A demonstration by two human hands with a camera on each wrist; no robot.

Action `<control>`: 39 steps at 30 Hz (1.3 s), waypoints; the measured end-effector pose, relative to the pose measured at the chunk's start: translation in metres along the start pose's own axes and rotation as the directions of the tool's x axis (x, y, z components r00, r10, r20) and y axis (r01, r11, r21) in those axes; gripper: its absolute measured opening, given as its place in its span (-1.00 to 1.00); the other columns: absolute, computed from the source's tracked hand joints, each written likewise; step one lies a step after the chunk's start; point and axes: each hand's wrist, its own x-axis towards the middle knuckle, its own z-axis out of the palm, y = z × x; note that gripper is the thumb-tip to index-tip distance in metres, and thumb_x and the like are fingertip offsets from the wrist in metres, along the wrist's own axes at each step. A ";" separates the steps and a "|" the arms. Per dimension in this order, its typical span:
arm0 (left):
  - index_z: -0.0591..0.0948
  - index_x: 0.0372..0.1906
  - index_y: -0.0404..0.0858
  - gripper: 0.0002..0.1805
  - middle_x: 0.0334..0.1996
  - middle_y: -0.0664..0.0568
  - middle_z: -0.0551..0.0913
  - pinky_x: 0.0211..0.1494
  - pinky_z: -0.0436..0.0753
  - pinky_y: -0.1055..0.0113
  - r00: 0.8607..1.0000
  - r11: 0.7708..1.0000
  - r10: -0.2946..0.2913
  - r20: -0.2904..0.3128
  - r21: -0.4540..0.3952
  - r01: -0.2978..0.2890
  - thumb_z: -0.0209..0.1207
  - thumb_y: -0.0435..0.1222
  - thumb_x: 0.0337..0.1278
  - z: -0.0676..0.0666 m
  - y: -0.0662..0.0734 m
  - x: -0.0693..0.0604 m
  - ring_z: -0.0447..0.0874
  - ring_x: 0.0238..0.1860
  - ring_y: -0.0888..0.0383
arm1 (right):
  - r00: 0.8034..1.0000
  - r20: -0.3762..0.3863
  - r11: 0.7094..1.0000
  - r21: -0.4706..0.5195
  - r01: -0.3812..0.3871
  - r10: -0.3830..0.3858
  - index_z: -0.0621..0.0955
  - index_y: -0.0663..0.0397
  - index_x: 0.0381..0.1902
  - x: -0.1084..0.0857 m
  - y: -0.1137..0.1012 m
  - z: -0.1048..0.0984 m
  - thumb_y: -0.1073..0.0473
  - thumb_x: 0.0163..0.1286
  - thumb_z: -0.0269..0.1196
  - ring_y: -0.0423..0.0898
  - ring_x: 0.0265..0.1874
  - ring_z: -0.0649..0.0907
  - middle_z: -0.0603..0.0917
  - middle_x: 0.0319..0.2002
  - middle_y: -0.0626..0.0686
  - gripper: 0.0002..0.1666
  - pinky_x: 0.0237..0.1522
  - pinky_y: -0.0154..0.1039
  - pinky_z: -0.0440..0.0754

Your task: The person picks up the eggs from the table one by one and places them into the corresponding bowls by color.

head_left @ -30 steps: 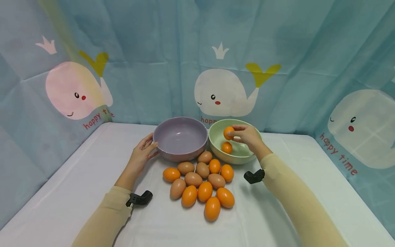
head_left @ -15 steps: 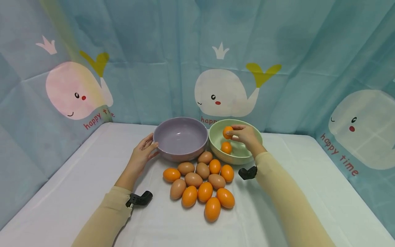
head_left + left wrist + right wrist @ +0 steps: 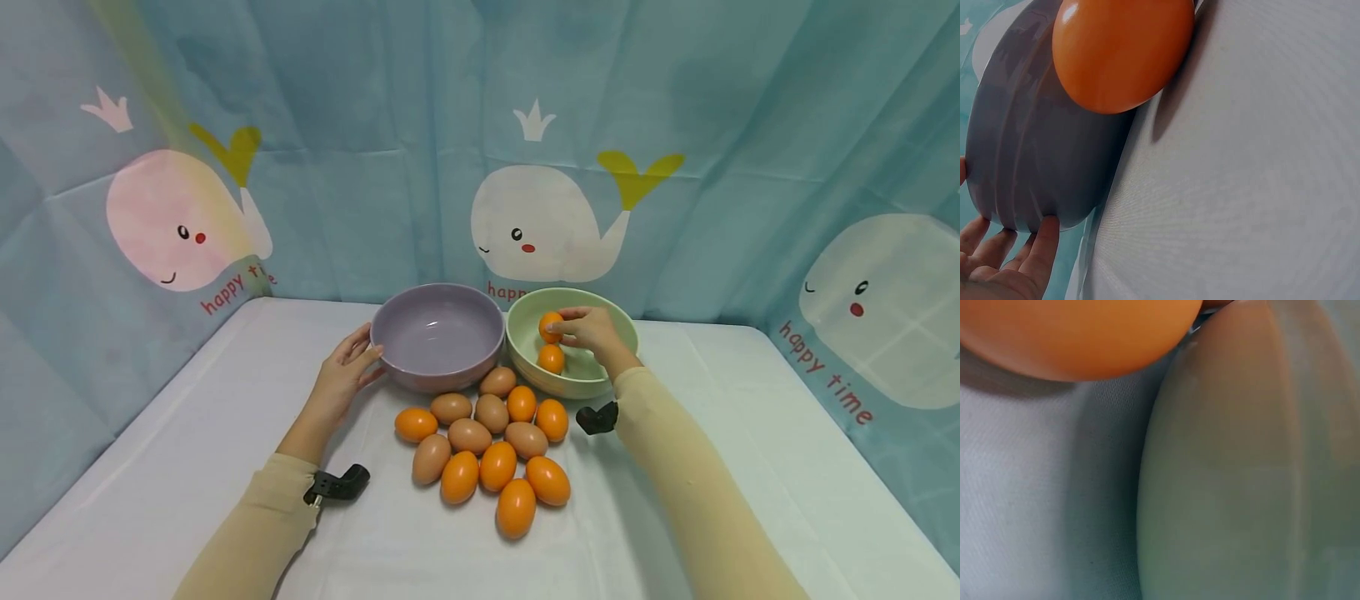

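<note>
In the head view, the left hand [image 3: 341,379] rests its fingertips against the left outer side of a purple bowl [image 3: 438,375]; the left wrist view shows these fingers [image 3: 1040,250] fairly straight on the bowl wall [image 3: 1047,150]. Inside the green bowl [image 3: 570,387], the right hand [image 3: 596,333] pinches an orange egg [image 3: 551,327] between thumb and fingers. Just below it, a second orange egg [image 3: 551,359] lies in the bowl. The right wrist view has the green bowl's outer wall [image 3: 1222,487] but not the hand.
Several brown eggs [image 3: 470,437] and orange eggs [image 3: 517,508] lie grouped on the white tabletop [image 3: 420,558] in front of the two bowls, which stand side by side. A blue curtain [image 3: 360,225] with whale prints hangs behind and along both sides.
The right hand has moved slightly left and lower inside the green bowl with its orange egg, now close to the other one. My left hand stays against the purple bowl.
</note>
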 end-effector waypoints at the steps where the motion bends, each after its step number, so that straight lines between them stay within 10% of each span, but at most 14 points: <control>1: 0.02 0.60 -0.11 -0.25 0.61 0.01 0.01 0.39 0.51 0.22 1.000 1.000 0.000 0.000 -0.003 0.000 0.06 -0.18 0.48 0.000 0.000 0.000 0.14 0.57 0.02 | 1.000 0.008 1.000 -0.009 -0.004 0.004 0.46 0.24 0.36 0.001 0.001 0.000 0.23 0.35 0.33 0.12 0.31 0.53 0.48 0.37 0.22 -0.36 0.27 -0.09 0.63; 39: 0.02 0.60 -0.10 -0.20 0.61 0.05 0.02 0.41 0.48 0.17 1.000 1.000 0.002 -0.004 -0.007 -0.003 0.12 -0.09 0.43 0.000 -0.002 0.001 0.14 0.56 0.05 | 0.996 0.078 0.982 -0.187 -0.034 0.049 0.51 0.26 0.29 0.000 0.005 0.004 0.18 0.30 0.39 0.10 0.23 0.59 0.50 0.34 0.22 -0.37 0.25 -0.12 0.65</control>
